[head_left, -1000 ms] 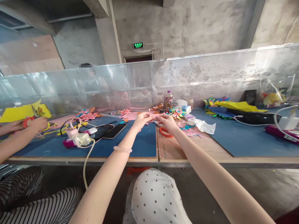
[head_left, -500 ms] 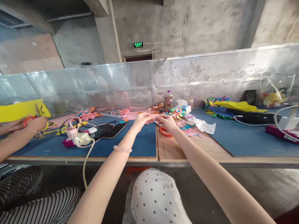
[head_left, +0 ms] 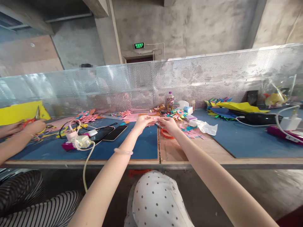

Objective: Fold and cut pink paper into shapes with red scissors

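Over the middle of the table, a small piece of pink paper [head_left: 156, 118] is pinched between my two hands. My left hand [head_left: 143, 122], closed on its left side, wears a pale bangle at the wrist. On the other side the fingers of my right hand [head_left: 169, 124] are closed on the paper too, fingertips almost meeting the left ones. Orange-handled scissors [head_left: 167, 135] lie just under my right hand, which partly covers them. Pink and blue paper scraps [head_left: 195, 133] are scattered to the right of it. A flower of multicoloured paper [head_left: 179, 114] sits behind.
A phone [head_left: 115, 133], a power strip with cables [head_left: 81, 141] and pink paper flowers [head_left: 88, 116] lie to the left. Another person's hand [head_left: 35, 127] holds scissors by yellow paper. A bottle [head_left: 170, 102] stands before the perforated metal divider [head_left: 132, 78]. Crumpled white plastic [head_left: 207, 127] lies right.
The view has shifted very slightly. My hands stay at the same spot with the pink paper, fingers moving only a little. The other person's hand at left has moved slightly left.
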Demonstrator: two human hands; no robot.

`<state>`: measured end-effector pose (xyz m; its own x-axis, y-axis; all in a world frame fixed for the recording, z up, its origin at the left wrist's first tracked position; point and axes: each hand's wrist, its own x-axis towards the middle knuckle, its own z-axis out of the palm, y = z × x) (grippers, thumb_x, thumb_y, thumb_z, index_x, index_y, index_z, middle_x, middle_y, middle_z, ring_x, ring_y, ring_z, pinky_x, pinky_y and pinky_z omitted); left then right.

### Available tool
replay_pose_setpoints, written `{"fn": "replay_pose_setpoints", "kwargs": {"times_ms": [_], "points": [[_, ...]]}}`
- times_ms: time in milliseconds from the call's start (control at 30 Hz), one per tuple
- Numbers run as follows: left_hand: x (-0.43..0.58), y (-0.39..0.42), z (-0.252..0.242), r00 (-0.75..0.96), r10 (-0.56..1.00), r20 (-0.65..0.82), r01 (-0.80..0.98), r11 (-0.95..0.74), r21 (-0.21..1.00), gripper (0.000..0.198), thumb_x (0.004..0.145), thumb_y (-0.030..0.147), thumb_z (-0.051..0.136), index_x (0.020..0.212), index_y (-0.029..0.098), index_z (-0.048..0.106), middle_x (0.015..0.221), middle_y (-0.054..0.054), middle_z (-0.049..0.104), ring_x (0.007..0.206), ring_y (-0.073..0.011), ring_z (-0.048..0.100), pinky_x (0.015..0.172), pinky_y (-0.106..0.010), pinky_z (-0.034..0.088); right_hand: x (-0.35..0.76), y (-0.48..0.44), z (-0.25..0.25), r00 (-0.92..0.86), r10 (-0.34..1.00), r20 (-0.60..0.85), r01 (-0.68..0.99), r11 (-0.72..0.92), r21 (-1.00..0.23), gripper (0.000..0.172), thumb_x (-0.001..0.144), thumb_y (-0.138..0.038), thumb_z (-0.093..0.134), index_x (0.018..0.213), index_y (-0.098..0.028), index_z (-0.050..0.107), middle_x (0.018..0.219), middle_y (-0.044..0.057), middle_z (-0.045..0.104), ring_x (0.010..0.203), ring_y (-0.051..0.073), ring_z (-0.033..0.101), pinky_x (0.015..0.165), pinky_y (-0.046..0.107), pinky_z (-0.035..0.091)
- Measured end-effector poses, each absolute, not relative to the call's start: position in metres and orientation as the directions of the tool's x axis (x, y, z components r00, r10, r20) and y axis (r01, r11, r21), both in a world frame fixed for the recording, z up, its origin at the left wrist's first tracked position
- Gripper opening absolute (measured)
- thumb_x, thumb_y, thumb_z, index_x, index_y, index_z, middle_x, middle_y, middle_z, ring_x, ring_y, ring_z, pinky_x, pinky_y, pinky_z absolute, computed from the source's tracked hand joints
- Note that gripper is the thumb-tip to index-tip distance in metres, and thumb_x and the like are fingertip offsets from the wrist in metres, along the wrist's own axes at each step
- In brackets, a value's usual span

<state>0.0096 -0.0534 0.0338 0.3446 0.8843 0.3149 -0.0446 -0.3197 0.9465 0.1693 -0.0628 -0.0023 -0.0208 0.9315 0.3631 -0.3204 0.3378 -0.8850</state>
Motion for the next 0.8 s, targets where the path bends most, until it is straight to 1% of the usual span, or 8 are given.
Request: {"fn": "replay_pose_setpoints", "kwargs": {"times_ms": [167, 267, 433, 600, 800], "points": [[0.0077, -0.0498, 0.0312, 0.369, 0.877, 0.307, -0.077, -0.301, 0.951, 0.031, 0.063, 0.03, 0.074, 0.085, 0.01, 0.064, 0.085, -0.012, 0.07, 0.074, -0.0181, 0.066, 0.081, -0.038, 0.05, 0.1688, -0.0632, -0.0023, -0.019, 0.935, 0.355, -0.325, 0.33, -0.886, 0.029, 0.057, -0.038, 0.076, 0.076, -0.015, 0.07, 0.075, 0.007, 0.068, 0.067, 0.015, 0.061, 0.061, 0.025, 0.049], [0.0065, -0.0477, 0.0299, 0.376, 0.874, 0.306, -0.081, -0.298, 0.951, 0.032, 0.063, 0.03, 0.074, 0.086, 0.009, 0.064, 0.086, -0.013, 0.07, 0.075, -0.0182, 0.066, 0.082, -0.038, 0.049, 0.1687, -0.0637, -0.002, -0.017, 0.936, 0.352, -0.328, 0.328, -0.886, 0.028, 0.057, -0.037, 0.076, 0.074, -0.015, 0.07, 0.075, 0.006, 0.067, 0.066, 0.014, 0.06, 0.06, 0.024, 0.049], [0.0052, -0.0467, 0.0294, 0.386, 0.874, 0.295, -0.056, -0.297, 0.953, 0.033, 0.063, 0.032, 0.073, 0.086, 0.011, 0.065, 0.088, -0.013, 0.07, 0.079, -0.0204, 0.066, 0.081, -0.038, 0.05, 0.1689, -0.063, -0.0028, -0.023, 0.935, 0.354, -0.34, 0.326, -0.882, 0.024, 0.058, -0.034, 0.076, 0.073, -0.015, 0.07, 0.072, 0.005, 0.066, 0.064, 0.012, 0.059, 0.061, 0.024, 0.047], [0.0042, -0.0459, 0.0292, 0.376, 0.881, 0.286, -0.02, -0.301, 0.953, 0.032, 0.063, 0.033, 0.073, 0.086, 0.011, 0.066, 0.087, -0.013, 0.069, 0.078, -0.0201, 0.066, 0.078, -0.037, 0.051, 0.169, -0.0633, -0.0028, -0.034, 0.94, 0.34, -0.348, 0.308, -0.885, 0.026, 0.057, -0.034, 0.076, 0.074, -0.015, 0.07, 0.069, 0.005, 0.065, 0.06, 0.011, 0.057, 0.061, 0.024, 0.047], [0.0045, -0.0463, 0.0295, 0.379, 0.88, 0.286, -0.034, -0.295, 0.955, 0.033, 0.062, 0.034, 0.074, 0.085, 0.012, 0.067, 0.089, -0.013, 0.07, 0.08, -0.021, 0.066, 0.079, -0.038, 0.05, 0.1684, -0.0647, -0.0013, -0.038, 0.941, 0.336, -0.371, 0.299, -0.879, 0.023, 0.057, -0.031, 0.077, 0.072, -0.015, 0.07, 0.067, 0.004, 0.065, 0.06, 0.011, 0.057, 0.061, 0.024, 0.047]]}}
